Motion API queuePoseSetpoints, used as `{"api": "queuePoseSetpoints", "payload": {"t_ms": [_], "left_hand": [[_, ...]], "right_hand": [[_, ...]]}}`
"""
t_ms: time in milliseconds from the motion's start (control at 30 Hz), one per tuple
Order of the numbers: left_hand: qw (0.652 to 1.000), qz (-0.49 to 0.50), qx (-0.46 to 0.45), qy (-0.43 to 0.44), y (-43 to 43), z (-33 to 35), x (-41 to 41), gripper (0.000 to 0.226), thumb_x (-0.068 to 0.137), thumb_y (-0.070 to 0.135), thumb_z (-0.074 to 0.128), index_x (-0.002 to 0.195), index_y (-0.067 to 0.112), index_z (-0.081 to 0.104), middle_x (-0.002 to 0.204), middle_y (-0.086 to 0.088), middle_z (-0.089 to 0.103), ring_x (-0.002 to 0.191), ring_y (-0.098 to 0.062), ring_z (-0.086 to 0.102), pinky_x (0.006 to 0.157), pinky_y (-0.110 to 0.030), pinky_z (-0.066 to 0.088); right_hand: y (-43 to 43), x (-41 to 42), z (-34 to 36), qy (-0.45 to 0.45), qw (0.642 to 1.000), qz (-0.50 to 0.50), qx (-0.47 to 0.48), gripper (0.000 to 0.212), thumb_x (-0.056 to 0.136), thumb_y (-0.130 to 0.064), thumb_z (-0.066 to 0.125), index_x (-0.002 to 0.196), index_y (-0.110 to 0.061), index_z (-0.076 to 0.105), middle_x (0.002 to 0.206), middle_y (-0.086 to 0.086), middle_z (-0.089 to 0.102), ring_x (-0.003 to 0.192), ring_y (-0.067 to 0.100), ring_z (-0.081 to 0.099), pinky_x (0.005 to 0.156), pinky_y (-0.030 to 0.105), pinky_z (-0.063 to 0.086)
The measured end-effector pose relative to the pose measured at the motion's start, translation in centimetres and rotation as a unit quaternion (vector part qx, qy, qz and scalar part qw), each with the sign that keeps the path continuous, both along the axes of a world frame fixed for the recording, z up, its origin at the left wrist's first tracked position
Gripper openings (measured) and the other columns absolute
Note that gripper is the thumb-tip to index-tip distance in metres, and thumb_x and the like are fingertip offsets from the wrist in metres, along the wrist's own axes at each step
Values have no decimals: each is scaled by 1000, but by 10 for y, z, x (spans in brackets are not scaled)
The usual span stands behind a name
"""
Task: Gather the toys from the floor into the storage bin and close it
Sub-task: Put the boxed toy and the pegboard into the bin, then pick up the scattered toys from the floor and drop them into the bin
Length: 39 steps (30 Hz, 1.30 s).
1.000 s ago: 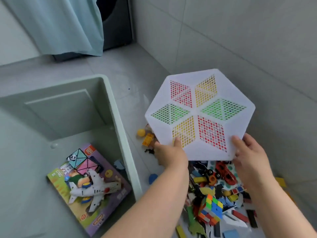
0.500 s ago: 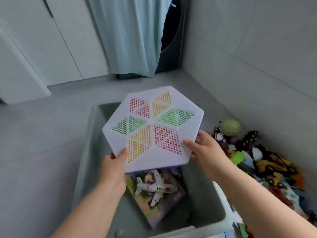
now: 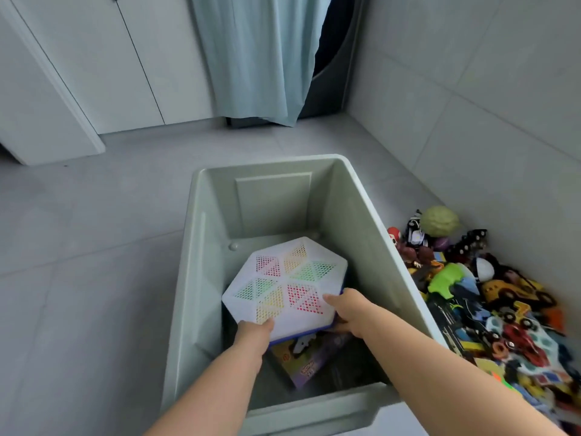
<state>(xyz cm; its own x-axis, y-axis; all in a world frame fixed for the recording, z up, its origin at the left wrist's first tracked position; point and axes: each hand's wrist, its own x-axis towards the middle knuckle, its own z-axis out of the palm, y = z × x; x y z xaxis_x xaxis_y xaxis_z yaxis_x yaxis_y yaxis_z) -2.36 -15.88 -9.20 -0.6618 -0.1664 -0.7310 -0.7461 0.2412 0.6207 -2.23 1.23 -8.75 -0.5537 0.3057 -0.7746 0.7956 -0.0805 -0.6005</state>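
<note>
Sprawling over the left half of the frame is a grey tiled floor [image 3: 94,278], with a pale blue curtain [image 3: 257,58] hanging at top centre. Next biggest is the pale green storage bin [image 3: 273,202], sitting mid-frame with its top open. Just beside it, along the wall at the right edge, there's a messy pile of toys [image 3: 503,309] on the floor, mostly cars and trucks, with a green ball [image 3: 440,221] at the far end.

Down inside the bin is a white hexagonal board [image 3: 283,278] with red, yellow and green grid triangles. It's tilted a bit. Below it a purple toy box [image 3: 309,363] lies on the bin's bottom; can't tell if they touch.

Both hands are in the bin holding the board. The left hand [image 3: 253,336] pinches the near edge, thumb on top. The right hand [image 3: 349,309] grips the near-right edge, fingers tucked underneath.
</note>
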Motion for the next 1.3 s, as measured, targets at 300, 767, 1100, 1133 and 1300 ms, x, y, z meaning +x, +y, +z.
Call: {"api": "queuePoseSetpoints", "payload": {"t_ms": [300, 767, 1100, 1133, 1300], "left_hand": [[928, -117, 184, 301, 108, 90, 31, 9, 89, 12, 60, 95, 19, 59, 96, -3, 65, 84, -12, 61, 70, -18, 48], [901, -414, 116, 62, 273, -70, 191, 66, 83, 10, 67, 138, 25, 33, 127, 4, 48, 110, -13, 46, 88, -24, 46], [887, -429, 154, 68, 298, -98, 175, 79, 84, 16, 68, 146, 32, 22, 150, 6, 32, 136, -13, 32, 107, -26, 31], [882, -436, 163, 75, 300, -94, 174, 81, 82, 18, 70, 145, 34, 22, 148, 10, 33, 133, -9, 35, 105, -23, 34], [865, -431, 254, 47, 288, -78, 169, 71, 71, 11, 79, 122, 42, 40, 125, 7, 58, 106, -6, 61, 79, -15, 52]], "right_hand": [[60, 75, 98, 238, 959, 33, -153, 36, 89, 5, 50, 122, -8, 54, 106, 13, 64, 97, 23, 63, 83, 29, 54], [234, 288, -78, -9, 978, -146, 146, 79, 72, -26, 78, 137, -27, 34, 137, 6, 38, 115, 23, 49, 85, 34, 50], [228, 253, -116, 33, 956, -116, 269, 76, 70, -27, 79, 131, -28, 34, 127, 2, 41, 101, 12, 45, 74, 19, 40], [227, 255, -112, 74, 949, -131, 276, 72, 68, -25, 80, 126, -30, 37, 124, 0, 43, 100, 10, 46, 74, 18, 41], [217, 281, -74, 227, 965, -74, 114, 79, 75, -5, 73, 123, -53, 31, 121, -18, 46, 97, -1, 59, 74, 20, 54]]}}
